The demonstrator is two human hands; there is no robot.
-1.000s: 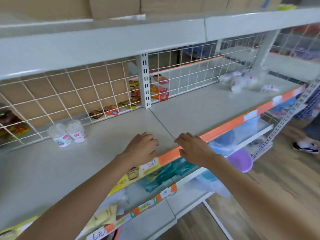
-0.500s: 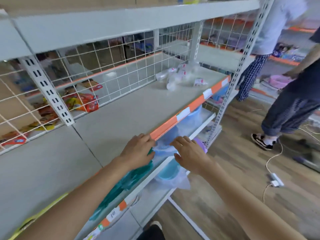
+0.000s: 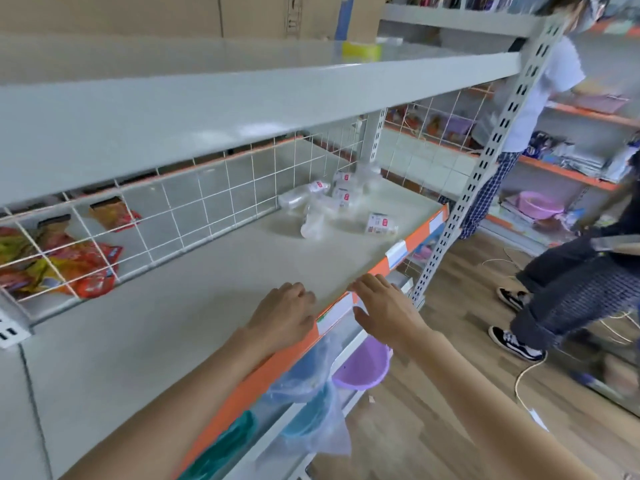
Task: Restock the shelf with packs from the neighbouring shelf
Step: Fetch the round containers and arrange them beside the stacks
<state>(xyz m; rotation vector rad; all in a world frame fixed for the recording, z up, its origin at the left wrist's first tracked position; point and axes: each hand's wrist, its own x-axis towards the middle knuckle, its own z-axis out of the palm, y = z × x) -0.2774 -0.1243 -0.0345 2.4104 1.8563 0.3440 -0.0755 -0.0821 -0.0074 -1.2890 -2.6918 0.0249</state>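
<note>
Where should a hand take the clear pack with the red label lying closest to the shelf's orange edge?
Probably across its short width, coming from the front, over the orange edge. The pack lies on its side, apart from the heap behind, with bare shelf in front. Fingers over the top and thumb on the near side should fit. Both the left hand and the right hand hold nothing.

We see left hand (image 3: 282, 315) on shelf (image 3: 194, 306) by its front edge | right hand (image 3: 384, 308) just right of it, over the edge | packs (image 3: 332, 206) far beyond both sets of fingertips, at the back right | basin (image 3: 362, 367) below the right-hand fingers
</note>
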